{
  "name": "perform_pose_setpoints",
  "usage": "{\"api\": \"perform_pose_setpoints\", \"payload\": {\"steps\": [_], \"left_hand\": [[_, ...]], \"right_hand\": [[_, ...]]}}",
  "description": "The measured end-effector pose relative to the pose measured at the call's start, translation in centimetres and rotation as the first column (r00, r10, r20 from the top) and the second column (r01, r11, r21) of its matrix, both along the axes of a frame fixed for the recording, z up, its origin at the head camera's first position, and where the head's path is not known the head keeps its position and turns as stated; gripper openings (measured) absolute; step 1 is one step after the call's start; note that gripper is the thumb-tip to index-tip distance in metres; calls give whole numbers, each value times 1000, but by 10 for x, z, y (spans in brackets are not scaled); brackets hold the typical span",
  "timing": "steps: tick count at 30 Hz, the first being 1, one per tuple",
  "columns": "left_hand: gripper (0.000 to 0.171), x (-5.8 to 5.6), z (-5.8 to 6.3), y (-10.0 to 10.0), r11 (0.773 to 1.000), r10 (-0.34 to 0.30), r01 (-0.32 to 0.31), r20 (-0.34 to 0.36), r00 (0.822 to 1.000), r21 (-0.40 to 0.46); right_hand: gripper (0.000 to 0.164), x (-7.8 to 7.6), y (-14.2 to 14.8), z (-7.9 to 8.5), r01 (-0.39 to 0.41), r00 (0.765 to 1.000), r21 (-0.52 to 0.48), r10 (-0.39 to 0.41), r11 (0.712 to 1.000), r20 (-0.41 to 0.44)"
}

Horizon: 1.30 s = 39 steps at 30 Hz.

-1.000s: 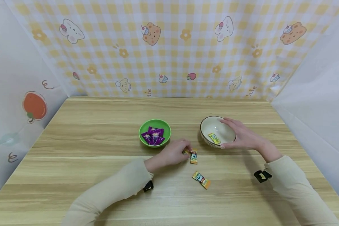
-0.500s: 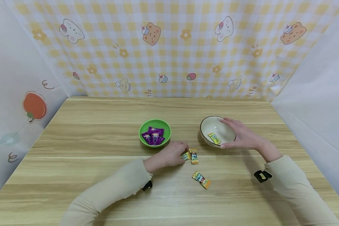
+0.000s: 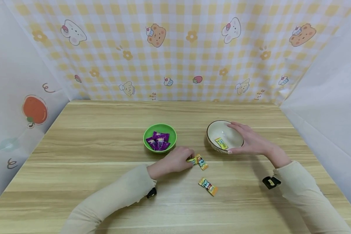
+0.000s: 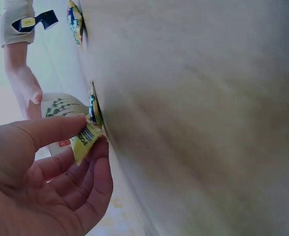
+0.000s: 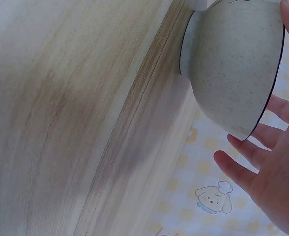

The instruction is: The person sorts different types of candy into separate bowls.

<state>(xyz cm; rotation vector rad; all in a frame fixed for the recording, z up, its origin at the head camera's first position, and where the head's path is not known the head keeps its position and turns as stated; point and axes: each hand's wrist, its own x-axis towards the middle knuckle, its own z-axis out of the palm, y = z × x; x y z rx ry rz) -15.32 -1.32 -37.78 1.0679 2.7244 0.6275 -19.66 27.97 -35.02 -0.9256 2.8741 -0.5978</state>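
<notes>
Between thumb and fingers, my left hand (image 3: 176, 161) pinches a small yellow wrapped candy (image 4: 86, 141) just above the table. Its end overlaps a second yellow candy (image 3: 203, 163) lying beside it. A third yellow candy (image 3: 208, 186) lies closer to me. My right hand (image 3: 251, 141) grips the right side of a cream bowl with a dark rim (image 3: 217, 130), thumb at the near edge and fingers at the far edge. In the right wrist view the speckled outside of this bowl (image 5: 235, 64) shows, standing on its foot. One yellow candy (image 3: 221, 143) lies inside it.
A green bowl (image 3: 161, 127) holding several purple wrapped candies (image 3: 161, 142) stands left of the cream bowl, just beyond my left hand. A yellow checked curtain (image 3: 175, 58) hangs along the back edge of the wooden table (image 3: 105, 130).
My left hand shifts slightly at the candies and now has one between its fingertips. The candy next to it has turned to a slant. The right hand and both bowls stay put.
</notes>
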Motion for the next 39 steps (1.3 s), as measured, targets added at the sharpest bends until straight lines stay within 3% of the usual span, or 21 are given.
{"api": "perform_pose_setpoints", "payload": {"steps": [8,15,19,27,39], "left_hand": [[12,1,4,-1,994,-6,-6,110,994,109],[17,-1,10,-2,965,-20,-65,319,947,253],[16,-4,13,-1,948,-43,-73,354,934,309],[17,-11,20,8,926,9,-175,443,896,335],[19,-26,26,28,905,24,-214,457,889,367]], "right_hand": [[94,0,0,-1,-5,1000,-2,5,1000,-7],[94,0,0,-1,-9,1000,-6,9,1000,-18],[94,-1,0,-1,-18,1000,-10,17,1000,-23],[95,-1,0,-1,-17,1000,-8,17,1000,-20],[95,0,0,-1,-5,1000,-11,5,1000,-4]]}}
